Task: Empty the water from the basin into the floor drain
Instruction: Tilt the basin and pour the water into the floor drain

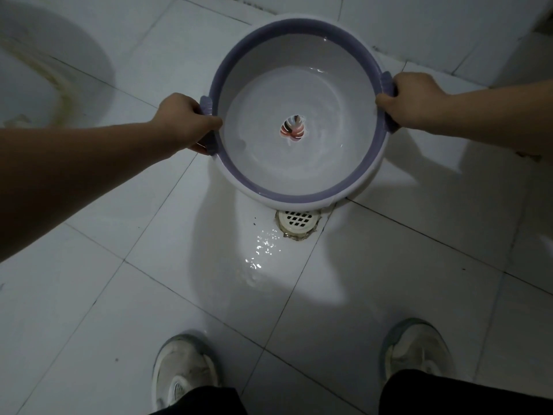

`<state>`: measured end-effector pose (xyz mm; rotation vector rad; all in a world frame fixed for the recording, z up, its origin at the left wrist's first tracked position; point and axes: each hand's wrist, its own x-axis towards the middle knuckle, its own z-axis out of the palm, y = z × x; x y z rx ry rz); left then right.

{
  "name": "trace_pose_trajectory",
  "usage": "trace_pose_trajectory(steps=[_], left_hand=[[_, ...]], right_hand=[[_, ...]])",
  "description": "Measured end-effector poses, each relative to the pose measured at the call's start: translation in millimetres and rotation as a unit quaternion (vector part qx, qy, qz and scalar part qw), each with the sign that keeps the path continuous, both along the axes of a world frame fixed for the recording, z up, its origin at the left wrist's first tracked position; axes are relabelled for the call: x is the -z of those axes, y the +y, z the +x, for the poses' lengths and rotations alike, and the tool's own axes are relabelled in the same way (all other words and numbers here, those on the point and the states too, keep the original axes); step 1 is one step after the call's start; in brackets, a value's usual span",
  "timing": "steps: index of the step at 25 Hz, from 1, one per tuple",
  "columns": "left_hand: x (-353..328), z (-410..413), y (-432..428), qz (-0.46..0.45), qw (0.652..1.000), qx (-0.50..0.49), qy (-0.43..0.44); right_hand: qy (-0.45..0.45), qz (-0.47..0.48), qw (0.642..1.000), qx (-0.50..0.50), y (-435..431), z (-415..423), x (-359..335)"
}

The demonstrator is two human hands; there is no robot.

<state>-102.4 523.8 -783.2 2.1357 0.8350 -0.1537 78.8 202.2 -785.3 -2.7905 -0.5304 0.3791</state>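
1. Basin (257, 64): round, white inside, purple rim band, held off the floor (389, 265) at 12 o'clock from the shoes. Near edge directly over the far part of the floor drain (297, 220). Tilt hard to judge.
2. Left hand (185, 121) at basin's 9 o'clock, fingers (197, 110) curled tight round the left handle (206, 104), thumb lying over the rim.
3. Right hand (416, 98) at basin's 3 o'clock, fingers (389, 101) wrapped round the right handle (387, 80), thumb on the rim. Both forearms bare.
4. Shallow water (329, 94) inside the basin, glints on the far wall. Striped coloured motif (292, 130) at the bottom centre.
5. Drain: round white grate with diamond holes, stained grout ring round it, set where the tile lines cross, just at basin's 6 o'clock.
6. Wet shiny patch (263, 247) on the tiles at 7 o'clock from the drain, touching its edge.
7. Left shoe (185, 366) and right shoe (416, 351), white and scuffed, at 6 o'clock in view, well apart from the drain. Dark trouser legs above them.
8. Curved white ceramic fixture (45, 70) at 10 o'clock, yellowish stain along its base. Kind unclear.
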Motion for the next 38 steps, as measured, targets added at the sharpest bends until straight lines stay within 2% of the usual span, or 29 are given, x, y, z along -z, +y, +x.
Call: trace_pose_trajectory(steps=[38], left_hand=[[1.4, -6.1, -1.4, 0.0, 0.999, -0.003, -0.032]], right_hand=[[-0.025, 0.024, 0.999, -0.011, -3.3, -4.9, -3.8]])
